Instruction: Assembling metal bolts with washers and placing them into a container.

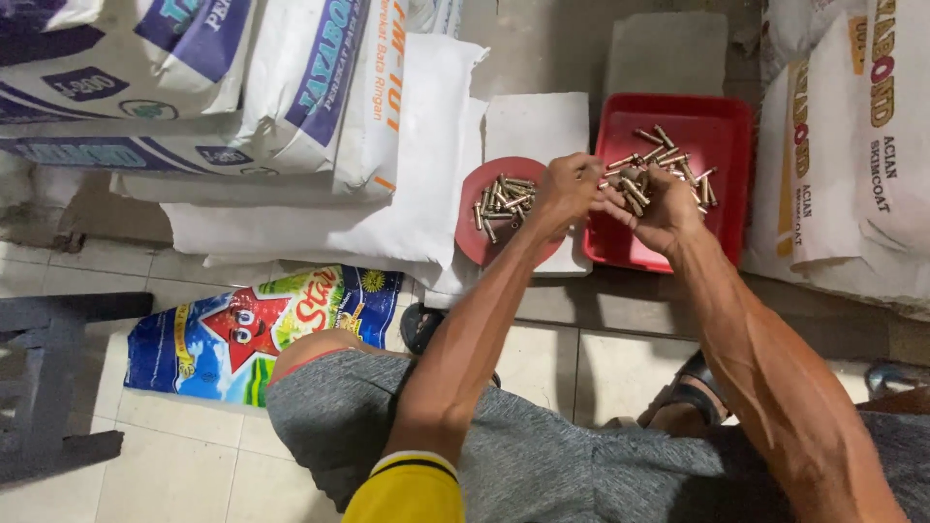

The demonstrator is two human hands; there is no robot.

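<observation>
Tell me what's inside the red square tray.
The red square tray holds a loose scatter of small metal pins near its middle. The right hand and left hand cover the tray's near-left part, so anything lying there is hidden.

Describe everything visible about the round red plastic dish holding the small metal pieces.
The round red plastic dish is shallow, with a low rim. It lies flat on a white block, left of a rectangular red plastic tray. A loose heap of small brass-coloured metal cylinders fills its upper middle. The left hand hovers over its right edge and hides that part; whether it touches the dish cannot be told.
</observation>
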